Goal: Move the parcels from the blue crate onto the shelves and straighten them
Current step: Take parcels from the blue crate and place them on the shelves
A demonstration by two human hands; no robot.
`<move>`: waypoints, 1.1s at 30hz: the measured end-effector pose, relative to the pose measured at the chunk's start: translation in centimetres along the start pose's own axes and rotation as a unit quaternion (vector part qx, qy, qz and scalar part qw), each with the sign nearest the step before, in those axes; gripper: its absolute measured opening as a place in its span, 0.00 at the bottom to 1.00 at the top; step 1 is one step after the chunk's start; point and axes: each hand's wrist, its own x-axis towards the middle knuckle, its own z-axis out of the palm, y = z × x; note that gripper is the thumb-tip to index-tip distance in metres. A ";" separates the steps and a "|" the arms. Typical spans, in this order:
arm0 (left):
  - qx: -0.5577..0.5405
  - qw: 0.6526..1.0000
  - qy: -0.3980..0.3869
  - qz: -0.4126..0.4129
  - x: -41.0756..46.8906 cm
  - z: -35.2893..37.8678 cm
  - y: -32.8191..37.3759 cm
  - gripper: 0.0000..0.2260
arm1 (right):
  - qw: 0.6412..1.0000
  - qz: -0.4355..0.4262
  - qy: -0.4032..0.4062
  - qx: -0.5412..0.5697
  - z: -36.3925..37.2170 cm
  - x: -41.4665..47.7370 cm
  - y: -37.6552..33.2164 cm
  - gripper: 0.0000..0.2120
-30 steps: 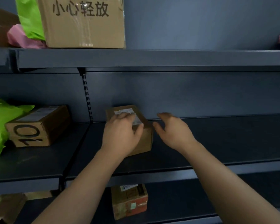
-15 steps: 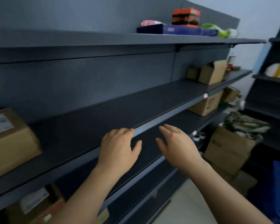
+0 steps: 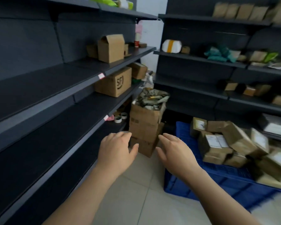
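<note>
A blue crate (image 3: 206, 185) stands on the floor at the lower right, piled with several brown cardboard parcels (image 3: 216, 143), some with white labels. My left hand (image 3: 117, 151) and my right hand (image 3: 173, 151) hover side by side in mid-air over the aisle floor, fingers relaxed and holding nothing. Both are left of the crate and apart from it. Dark shelves (image 3: 44, 88) run along the left, largely bare near me.
A tall open carton (image 3: 146, 124) stuffed with crumpled packing stands on the floor beyond my hands. Brown boxes (image 3: 113, 82) sit farther along the left shelves. A second dark shelf unit (image 3: 201, 60) with parcels fills the right wall. Tape rolls (image 3: 120, 117) lie on a low shelf.
My view has swung right from the shelf to the aisle and the blue crate. My left hand has let go of the small box left on the shelf; both hands now hold nothing.
</note>
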 end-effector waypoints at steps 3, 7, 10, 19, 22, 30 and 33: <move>-0.015 0.998 -0.042 0.036 3.5 4.3 4.6 0.23 | 0.997 0.073 -0.022 0.005 0.0 -0.5 6.4 0.22; -0.018 0.992 -0.096 0.079 7.8 9.2 10.0 0.24 | 0.989 0.146 -0.027 0.002 0.9 -1.0 14.2 0.24; -0.020 0.985 -0.130 0.109 11.1 12.9 13.3 0.23 | 0.979 0.201 -0.035 0.009 1.9 -0.5 19.4 0.24; -0.028 0.959 -0.214 0.182 23.5 24.5 21.6 0.25 | 0.944 0.328 -0.011 0.012 3.2 4.5 33.5 0.20; -0.033 0.948 -0.241 0.205 27.9 27.6 24.9 0.25 | 0.930 0.366 0.001 0.008 3.2 6.0 38.0 0.20; -0.002 0.920 -0.311 0.238 34.6 35.2 32.8 0.23 | 0.882 0.466 0.035 0.055 3.5 7.0 49.0 0.17; -0.007 0.917 -0.326 0.231 35.7 38.1 35.2 0.23 | 0.866 0.496 0.025 0.064 4.2 7.2 53.6 0.18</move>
